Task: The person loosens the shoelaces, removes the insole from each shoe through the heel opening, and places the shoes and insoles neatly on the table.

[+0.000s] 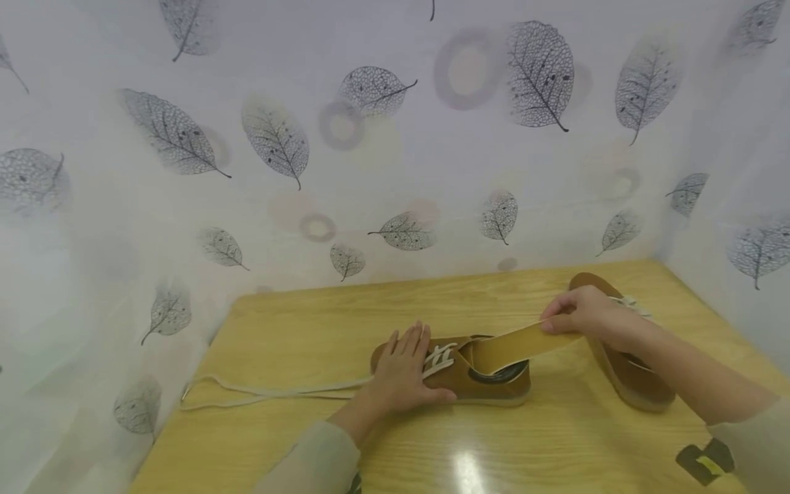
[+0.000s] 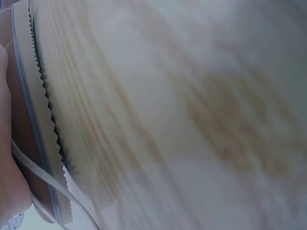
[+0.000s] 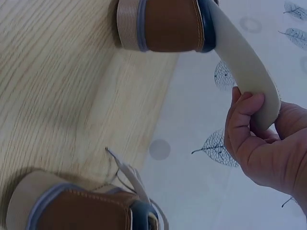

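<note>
A brown lace-up shoe (image 1: pixel 494 394) lies sideways on the table, toe to the left. My left hand (image 1: pixel 398 377) rests flat over its front, fingers straight and spread, beside the pale laces (image 1: pixel 440 360). My right hand (image 1: pixel 589 317) pinches the heel end of a tan insole (image 1: pixel 521 346) between thumb and fingers. The insole slants up out of the shoe opening, its front part hidden inside. From the right wrist view, the insole (image 3: pixel 247 64) bends in an arc from the shoe's heel (image 3: pixel 172 26) to the right hand (image 3: pixel 268 151). The left wrist view shows the ribbed sole edge (image 2: pixel 36 91).
A second brown shoe (image 1: pixel 644 390) lies at the right, partly behind the right forearm. One long lace loop (image 1: pixel 278 393) stretches left across the wooden table (image 1: pixel 296 329). A leaf-printed white cloth (image 1: pixel 395 158) stands behind. Beside the right sleeve shows a dark piece with yellow (image 1: pixel 703 461).
</note>
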Demonstrator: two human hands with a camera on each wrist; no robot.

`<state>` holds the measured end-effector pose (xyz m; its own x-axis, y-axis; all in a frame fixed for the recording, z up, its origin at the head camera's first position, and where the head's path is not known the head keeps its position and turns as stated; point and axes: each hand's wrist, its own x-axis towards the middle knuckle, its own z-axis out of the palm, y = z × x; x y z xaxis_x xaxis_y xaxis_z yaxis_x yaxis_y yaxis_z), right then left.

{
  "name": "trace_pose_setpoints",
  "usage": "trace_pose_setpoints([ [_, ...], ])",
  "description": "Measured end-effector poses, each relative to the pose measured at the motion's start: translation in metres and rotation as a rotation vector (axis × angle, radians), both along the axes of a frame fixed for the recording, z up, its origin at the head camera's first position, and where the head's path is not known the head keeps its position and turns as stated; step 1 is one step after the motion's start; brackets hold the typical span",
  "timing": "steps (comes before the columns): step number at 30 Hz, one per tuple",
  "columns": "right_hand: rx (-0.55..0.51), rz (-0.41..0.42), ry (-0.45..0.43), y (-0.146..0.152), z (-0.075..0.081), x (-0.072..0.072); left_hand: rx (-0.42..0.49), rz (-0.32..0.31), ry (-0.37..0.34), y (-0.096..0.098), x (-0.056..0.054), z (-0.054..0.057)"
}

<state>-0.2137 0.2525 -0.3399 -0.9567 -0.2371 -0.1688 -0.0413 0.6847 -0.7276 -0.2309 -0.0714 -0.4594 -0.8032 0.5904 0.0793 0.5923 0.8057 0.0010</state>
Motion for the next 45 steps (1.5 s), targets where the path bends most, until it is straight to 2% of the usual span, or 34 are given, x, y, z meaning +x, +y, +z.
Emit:
trace_pose_setpoints([
  [4, 0.035, -0.003, 0.058, 0.006, 0.003, 0.002, -0.010, 0.000, 0.001, 0.001, -0.001, 0.002],
  [6, 0.071, -0.016, 0.149, 0.005, 0.004, 0.005, -0.015, 0.003, -0.001, 0.002, -0.001, 0.003],
  [7, 0.091, -0.017, 0.225, 0.003, 0.005, 0.006, -0.017, 0.005, -0.002, 0.002, -0.002, 0.003],
  [8, 0.120, -0.007, 0.336, 0.000, 0.005, 0.008, -0.018, 0.007, -0.004, 0.002, -0.002, 0.004],
  [10, 0.183, 0.046, 0.647, -0.006, 0.002, 0.012, -0.023, 0.012, -0.008, 0.003, -0.002, 0.004],
  [13, 0.235, 0.221, 1.147, -0.020, -0.006, 0.015, -0.030, 0.012, -0.007, 0.004, -0.001, 0.004],
  [14, 0.260, 0.284, 1.277, -0.025, -0.010, 0.017, -0.031, 0.013, -0.005, 0.004, -0.001, 0.003],
  [15, 0.276, 0.356, 1.372, -0.029, -0.014, 0.018, -0.030, 0.013, -0.006, 0.004, 0.000, 0.002],
  [16, 0.287, 0.433, 1.416, -0.034, -0.018, 0.019, -0.032, 0.014, -0.004, 0.003, 0.001, 0.001],
  [18, 0.362, 0.540, 1.449, -0.042, -0.024, 0.023, -0.031, 0.013, -0.008, 0.003, 0.002, 0.000],
  [20, 0.483, 0.591, 1.451, -0.047, -0.029, 0.028, -0.028, 0.013, -0.017, 0.003, 0.003, 0.000],
  [23, 0.652, 0.629, 1.425, -0.051, -0.034, 0.034, -0.029, 0.010, -0.021, 0.004, 0.003, 0.001],
  [26, 0.757, 0.637, 1.390, -0.051, -0.036, 0.035, -0.029, 0.012, -0.021, 0.004, 0.003, 0.002],
  [32, 0.719, 0.644, 1.342, -0.046, -0.039, 0.030, -0.037, 0.012, -0.004, 0.003, 0.002, 0.003],
  [37, 0.674, 0.653, 1.361, -0.038, -0.042, 0.027, -0.036, 0.016, -0.004, 0.004, 0.002, 0.002],
  [45, 0.585, 0.621, 1.368, -0.025, -0.039, 0.029, -0.022, 0.021, -0.017, 0.003, 0.001, 0.001],
])
